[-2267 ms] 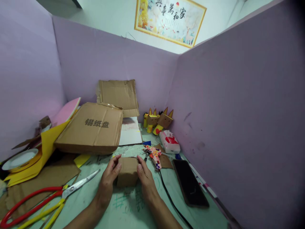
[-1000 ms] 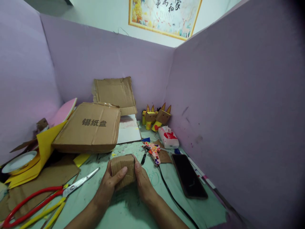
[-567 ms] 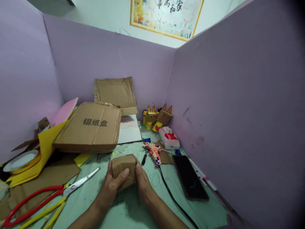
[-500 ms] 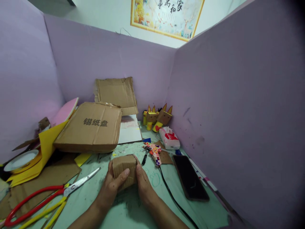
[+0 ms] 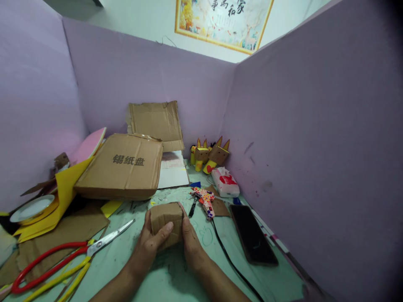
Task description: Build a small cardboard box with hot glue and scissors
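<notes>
A small brown cardboard box (image 5: 166, 216) is held between my two hands, just above the green table cover (image 5: 170, 272). My left hand (image 5: 153, 237) grips its left side, with the thumb laid across the front face. Against the right side presses my right hand (image 5: 191, 241); its fingers are partly hidden behind the box. Just beyond my right hand lies a glue gun (image 5: 206, 201) with a colourful pattern and a black cord. To the left of my left hand rest the red-handled scissors (image 5: 94, 248), their blades pointing toward the back.
A large flat cardboard box (image 5: 122, 167) stands at back left, beside yellow sheets (image 5: 64, 197) and a tape roll (image 5: 33, 208). On the right are a phone (image 5: 253, 235) and a tissue pack (image 5: 226, 183). Horned cardboard figures (image 5: 217, 156) stand in the corner. Purple partitions (image 5: 151, 75) surround the table.
The whole view has shifted slightly, so things appear a little further right. Both hands keep the same hold on the small cardboard box.
</notes>
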{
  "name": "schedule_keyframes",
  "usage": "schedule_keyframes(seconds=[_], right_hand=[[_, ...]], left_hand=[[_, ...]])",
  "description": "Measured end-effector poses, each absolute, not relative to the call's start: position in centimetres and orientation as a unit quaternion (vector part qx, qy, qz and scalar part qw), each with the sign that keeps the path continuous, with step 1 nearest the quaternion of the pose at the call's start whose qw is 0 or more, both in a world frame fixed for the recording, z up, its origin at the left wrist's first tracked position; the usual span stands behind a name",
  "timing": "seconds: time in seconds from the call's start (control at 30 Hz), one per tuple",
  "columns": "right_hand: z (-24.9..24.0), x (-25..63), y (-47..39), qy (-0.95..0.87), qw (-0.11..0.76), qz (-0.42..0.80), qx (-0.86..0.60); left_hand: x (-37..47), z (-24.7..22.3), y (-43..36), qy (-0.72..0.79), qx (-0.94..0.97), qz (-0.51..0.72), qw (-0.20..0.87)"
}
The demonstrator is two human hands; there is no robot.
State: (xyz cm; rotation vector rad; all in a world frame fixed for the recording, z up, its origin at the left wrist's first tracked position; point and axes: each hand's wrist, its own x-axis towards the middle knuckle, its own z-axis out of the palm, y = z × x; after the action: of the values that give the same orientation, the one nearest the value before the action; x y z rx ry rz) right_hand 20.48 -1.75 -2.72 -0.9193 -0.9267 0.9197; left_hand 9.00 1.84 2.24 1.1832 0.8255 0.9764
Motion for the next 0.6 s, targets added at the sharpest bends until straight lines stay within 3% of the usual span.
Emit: schedule_keyframes(seconds=[0.6], right_hand=[[-1.93,20.48,-1.48,-0.363,0.718,0.435,-0.405]], left_hand=[[9.4,2.61,1.41,0.355,0.532,0.453,0.621]])
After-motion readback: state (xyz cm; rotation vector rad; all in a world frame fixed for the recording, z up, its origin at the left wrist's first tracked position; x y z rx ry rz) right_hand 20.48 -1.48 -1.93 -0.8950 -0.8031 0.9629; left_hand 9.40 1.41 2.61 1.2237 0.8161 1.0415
